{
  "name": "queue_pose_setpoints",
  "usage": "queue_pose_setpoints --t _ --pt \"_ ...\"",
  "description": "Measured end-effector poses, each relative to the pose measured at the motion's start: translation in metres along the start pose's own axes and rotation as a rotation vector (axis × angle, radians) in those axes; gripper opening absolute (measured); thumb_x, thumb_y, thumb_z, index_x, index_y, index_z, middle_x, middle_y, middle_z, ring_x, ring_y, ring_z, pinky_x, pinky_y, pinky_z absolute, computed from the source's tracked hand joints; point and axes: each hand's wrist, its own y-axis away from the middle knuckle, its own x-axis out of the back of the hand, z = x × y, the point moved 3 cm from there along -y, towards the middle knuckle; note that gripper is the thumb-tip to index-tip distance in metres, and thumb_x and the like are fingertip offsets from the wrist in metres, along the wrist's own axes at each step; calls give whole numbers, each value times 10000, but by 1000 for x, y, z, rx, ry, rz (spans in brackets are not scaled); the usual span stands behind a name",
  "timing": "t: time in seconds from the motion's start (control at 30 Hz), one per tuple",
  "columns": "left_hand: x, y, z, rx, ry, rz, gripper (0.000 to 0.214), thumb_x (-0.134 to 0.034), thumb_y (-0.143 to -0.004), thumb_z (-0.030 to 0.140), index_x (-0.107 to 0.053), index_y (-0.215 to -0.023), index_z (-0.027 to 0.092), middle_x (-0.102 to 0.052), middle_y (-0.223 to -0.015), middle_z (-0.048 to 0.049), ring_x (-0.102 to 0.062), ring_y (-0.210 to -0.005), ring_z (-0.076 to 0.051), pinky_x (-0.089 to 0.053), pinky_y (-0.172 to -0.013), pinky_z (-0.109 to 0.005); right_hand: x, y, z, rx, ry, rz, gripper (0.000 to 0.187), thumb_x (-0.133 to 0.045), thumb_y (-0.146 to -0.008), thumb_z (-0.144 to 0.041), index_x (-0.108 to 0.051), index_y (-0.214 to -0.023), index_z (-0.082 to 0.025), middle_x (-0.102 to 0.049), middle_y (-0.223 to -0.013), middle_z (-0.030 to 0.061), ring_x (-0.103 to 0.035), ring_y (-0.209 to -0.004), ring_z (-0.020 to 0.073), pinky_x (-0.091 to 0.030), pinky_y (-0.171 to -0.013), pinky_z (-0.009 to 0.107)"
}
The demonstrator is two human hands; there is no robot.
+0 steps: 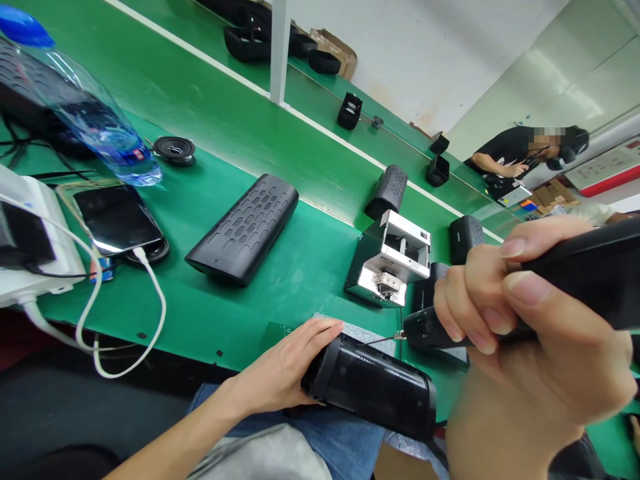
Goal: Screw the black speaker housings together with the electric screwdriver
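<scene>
A black speaker housing [380, 387] lies at the table's front edge, above the lap. My left hand [295, 363] is wrapped over its left end, fingers along the top. In my right hand [530, 313] is a black electric screwdriver [430, 327], gripped in a closed fist. Its thin bit points left, and the tip meets or nearly meets the housing's upper edge close to my left fingers. Any screw at the tip is too small to make out. Under the housing's far side shows a grey padded sheet [367, 331].
A silver screw feeder [395, 257] stands beyond the housing. Black perforated speaker covers [245, 227] lie on the green table. To the left are a phone [119, 217], white cable [163, 313], water bottle [95, 113] and speaker driver [174, 148]. A co-worker [520, 153] works at the back right.
</scene>
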Motion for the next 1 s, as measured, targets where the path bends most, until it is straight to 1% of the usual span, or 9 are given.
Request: queue_pose_setpoints --t 0.1,0.23,0.33,0.53,0.67,0.73,0.83,0.93,1.0 --pt "0 1 0 -15 -6 -1 1343 -954 -891 52 -115 -1877 409 -453 -1825 -173 -493 -1685 -464 -497 -1392 -713 1 0 0 8 -11 -28 158 -846 -889 -125 -762 -973 -229 -530 -581 -93 -439 -361 88 -391 -369 248" --pt "0 1 1 -32 -7 3 1285 -885 -908 4 -140 -1876 403 -463 -1817 -166 -495 -1686 -444 -500 -1395 -701 -1 -3 2 -21 -32 -51 155 -864 -877 -138 -767 -961 -226 -538 -585 -94 -447 -359 84 -404 -364 233" --pt "-1 1 3 -53 -4 9 1254 -840 -913 -23 -157 -1873 406 -468 -1813 -161 -505 -1679 -429 -482 -1407 -708 -3 -7 5 -48 -54 -105 170 -894 -862 -150 -773 -945 -238 -522 -557 -106 -460 -357 84 -423 -374 216" --pt "-1 1 3 -67 -9 18 1255 -832 -907 -39 -164 -1870 412 -471 -1814 -159 -518 -1675 -416 -503 -1398 -686 -4 -9 8 -57 -78 -143 153 -883 -901 -168 -767 -975 -235 -525 -571 -104 -462 -374 77 -449 -398 211" --pt "0 1 4 -37 -14 13 1301 -874 -875 -17 -160 -1875 408 -477 -1817 -162 -524 -1671 -435 -525 -1381 -680 0 11 10 6 -46 -104 153 -858 -948 -160 -738 -1021 -223 -541 -614 -103 -475 -405 71 -455 -422 218" --pt "1 1 4 -20 -12 17 1341 -908 -860 6 -140 -1882 411 -474 -1820 -166 -523 -1672 -452 -520 -1381 -692 3 27 17 62 -15 -97 137 -815 -1000 -158 -727 -1080 -225 -551 -650 -97 -498 -436 81 -466 -442 232" --pt "2 -1 4 7 7 28 1400 -988 -822 44 -146 -1875 423 -494 -1800 -157 -540 -1651 -470 -531 -1363 -704 8 49 33 144 25 -128 153 -733 -1065 -129 -706 -1175 -233 -571 -698 -90 -535 -480 97 -482 -460 244" --pt "4 -4 5 7 33 44 1424 -1041 -754 40 -213 -1849 421 -536 -1748 -147 -572 -1602 -469 -555 -1333 -699 11 59 44 209 29 -128 177 -682 -1085 -105 -697 -1204 -234 -550 -701 -103 -494 -457 88 -452 -437 234" --pt "5 -6 6 1 45 46 1400 -1038 -747 33 -245 -1835 418 -550 -1723 -143 -585 -1578 -459 -569 -1316 -685 12 61 46 216 13 -95 177 -678 -1076 -98 -696 -1189 -233 -527 -686 -110 -455 -435 83 -416 -418 227"
